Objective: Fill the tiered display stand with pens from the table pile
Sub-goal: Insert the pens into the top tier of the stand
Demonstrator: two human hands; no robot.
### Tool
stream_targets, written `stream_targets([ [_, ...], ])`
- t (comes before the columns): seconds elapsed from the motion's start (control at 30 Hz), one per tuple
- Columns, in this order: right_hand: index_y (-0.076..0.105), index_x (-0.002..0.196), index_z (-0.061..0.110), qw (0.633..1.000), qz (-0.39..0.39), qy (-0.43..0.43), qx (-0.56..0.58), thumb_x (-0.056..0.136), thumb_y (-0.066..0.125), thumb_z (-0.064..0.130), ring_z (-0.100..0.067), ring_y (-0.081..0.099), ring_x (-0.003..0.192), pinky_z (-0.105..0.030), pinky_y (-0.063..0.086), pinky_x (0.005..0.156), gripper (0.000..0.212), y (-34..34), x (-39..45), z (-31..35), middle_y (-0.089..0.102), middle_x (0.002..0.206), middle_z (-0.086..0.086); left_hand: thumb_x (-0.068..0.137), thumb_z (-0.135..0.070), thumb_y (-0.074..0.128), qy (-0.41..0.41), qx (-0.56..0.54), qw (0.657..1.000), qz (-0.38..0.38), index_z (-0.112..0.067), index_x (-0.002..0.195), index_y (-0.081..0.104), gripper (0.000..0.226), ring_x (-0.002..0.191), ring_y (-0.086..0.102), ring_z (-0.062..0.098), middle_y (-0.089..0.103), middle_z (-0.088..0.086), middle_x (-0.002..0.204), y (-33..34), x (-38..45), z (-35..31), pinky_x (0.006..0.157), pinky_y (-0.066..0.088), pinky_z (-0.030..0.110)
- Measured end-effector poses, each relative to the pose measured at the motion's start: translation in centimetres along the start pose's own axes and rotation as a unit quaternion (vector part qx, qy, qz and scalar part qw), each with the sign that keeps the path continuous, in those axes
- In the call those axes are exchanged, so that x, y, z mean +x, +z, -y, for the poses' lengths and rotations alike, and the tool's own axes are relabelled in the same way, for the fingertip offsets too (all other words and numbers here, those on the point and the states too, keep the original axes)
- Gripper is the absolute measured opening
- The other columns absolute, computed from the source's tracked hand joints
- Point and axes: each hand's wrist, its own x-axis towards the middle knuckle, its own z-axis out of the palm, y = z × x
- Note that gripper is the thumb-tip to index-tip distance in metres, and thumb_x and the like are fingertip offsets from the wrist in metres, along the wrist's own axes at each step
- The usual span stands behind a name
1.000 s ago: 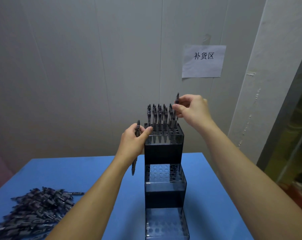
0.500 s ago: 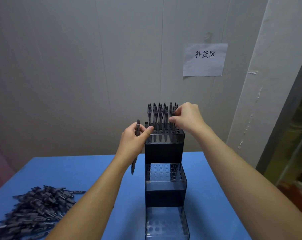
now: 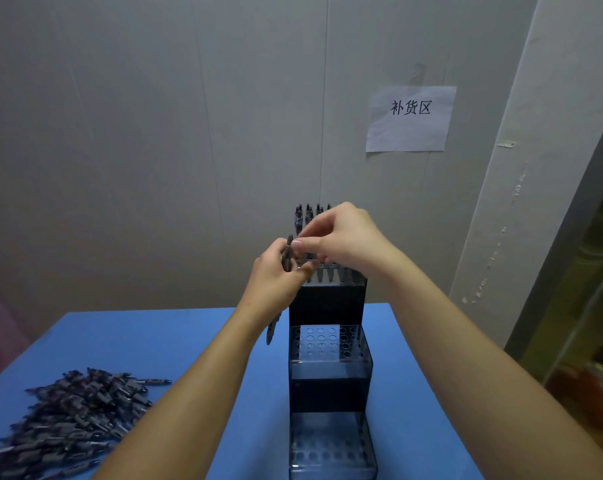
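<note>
Left hand (image 3: 276, 271) grips a pen (image 3: 287, 252) upright beside the top tier of the display stand (image 3: 329, 372), likely a spare held ready for handover. Right hand (image 3: 341, 233) reaches across, fingertips pinching the pen's top end, forearm angled up over the stand. Top tier holds standing pens; middle and lowest tiers show empty holes, pen pile (image 3: 71, 417) left on the blue tabletop (image 3: 175, 341)
</note>
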Motion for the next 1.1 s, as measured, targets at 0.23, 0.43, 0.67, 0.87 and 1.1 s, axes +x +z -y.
stream_targets([
  [0.23, 0.081, 0.085, 0.019, 0.997, -0.013, 0.021, 0.075, 0.081, 0.087, 0.026, -0.008, 0.073, 0.072, -0.021, 0.053, 0.061, 0.010, 1.4, 0.3, -0.7, 0.077, 0.077, 0.004, 0.095, -0.024, 0.072, 0.019, -0.002, 1.000, 0.013, -0.024, 0.114, 0.060, 0.022, 0.085, 0.066, 0.012, 0.068, -0.003, 0.093, 0.4, -0.6, -0.9, 0.070, 0.057, 0.026],
  [0.43, 0.077, 0.083, 0.009, 0.981, -0.100, 0.021, 0.163, 0.086, 0.081, 0.014, -0.011, 0.067, 0.056, -0.021, 0.051, 0.052, 0.007, 0.5, 0.2, -0.2, 0.073, 0.071, -0.007, 0.097, -0.027, 0.068, -0.002, 0.005, 1.000, 0.013, -0.021, 0.099, 0.061, 0.010, 0.072, 0.058, 0.014, 0.063, -0.003, 0.080, 0.0, -0.3, -0.1, 0.066, 0.051, 0.030],
  [0.67, 0.072, 0.082, 0.010, 0.971, -0.128, -0.003, 0.203, 0.089, 0.079, 0.017, -0.017, 0.062, 0.056, -0.033, 0.054, 0.057, 0.012, -1.0, 1.3, -0.3, 0.070, 0.068, -0.008, 0.101, -0.026, 0.062, -0.027, -0.017, 0.999, 0.013, -0.020, 0.096, 0.060, 0.008, 0.062, 0.049, 0.011, 0.058, -0.006, 0.074, 0.3, -0.4, 0.8, 0.059, 0.042, 0.029],
  [0.87, 0.077, 0.082, 0.017, 0.991, -0.040, 0.013, 0.128, 0.083, 0.085, 0.022, -0.012, 0.070, 0.064, -0.028, 0.055, 0.061, 0.010, 0.1, 1.2, -1.6, 0.077, 0.073, 0.000, 0.102, -0.034, 0.059, -0.014, -0.027, 0.999, 0.018, -0.022, 0.101, 0.062, 0.013, 0.066, 0.051, 0.012, 0.062, 0.001, 0.077, 0.3, -0.2, -0.4, 0.061, 0.046, 0.030],
  [1.1, 0.080, 0.085, 0.015, 0.995, 0.006, 0.017, 0.100, 0.082, 0.086, 0.019, -0.012, 0.074, 0.076, -0.020, 0.053, 0.061, 0.007, 0.9, 0.7, -1.6, 0.078, 0.079, 0.000, 0.104, -0.028, 0.057, -0.025, -0.061, 0.997, 0.030, -0.023, 0.107, 0.061, 0.007, 0.051, 0.043, 0.013, 0.057, -0.003, 0.065, 0.5, 0.5, -0.4, 0.044, 0.037, 0.029],
])
